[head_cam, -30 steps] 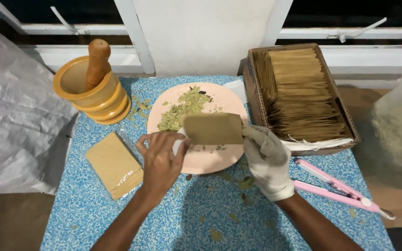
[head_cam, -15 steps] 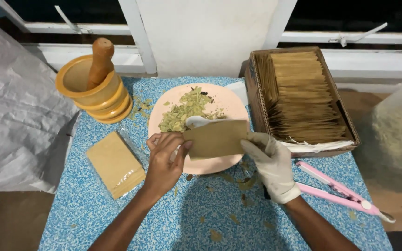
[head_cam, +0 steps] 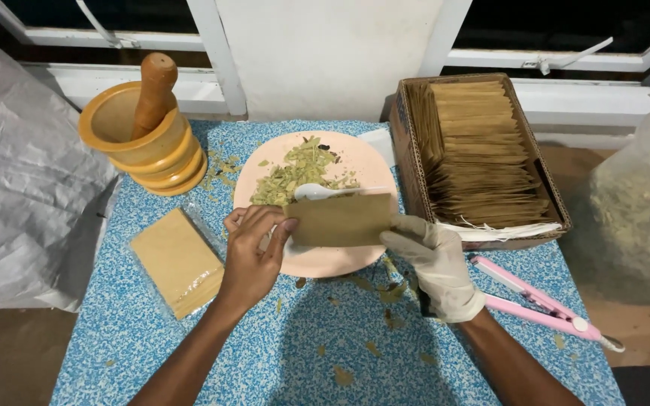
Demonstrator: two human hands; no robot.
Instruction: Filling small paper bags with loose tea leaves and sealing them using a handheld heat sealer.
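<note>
I note a small brown paper sachet (head_cam: 340,219) held upright over the near half of the pink plate (head_cam: 325,259), pinched at both ends, seemingly so its top edge stays level and open upward. My left hand (head_cam: 253,256), bare, closes thumb and fingers on the sachet's 9 o'clock edge. My right hand (head_cam: 434,259), in a white glove, grips the 3 o'clock edge, fingers curled shut around it. A white plastic spoon (head_cam: 317,192) lies just behind the sachet's top edge, bowl toward the heap of crushed green leaves (head_cam: 299,174) at the plate's 12 o'clock; I cannot tell which hand, if either, controls it.

Further out: a cardboard box (head_cam: 408,150) at 2 o'clock holds filed rows of like sachets, placed within reach of the gloved hand. A wrapped stack of flat tan sachets (head_cam: 177,262) lies at 9 o'clock beside the bare hand. A yellow mortar with wooden pestle (head_cam: 141,128) stands at 10 o'clock. A pink heat-sealing tong (head_cam: 543,304) rests at 4 o'clock. Leaf crumbs lie scattered on the blue speckled tablecloth (head_cam: 265,353).
</note>
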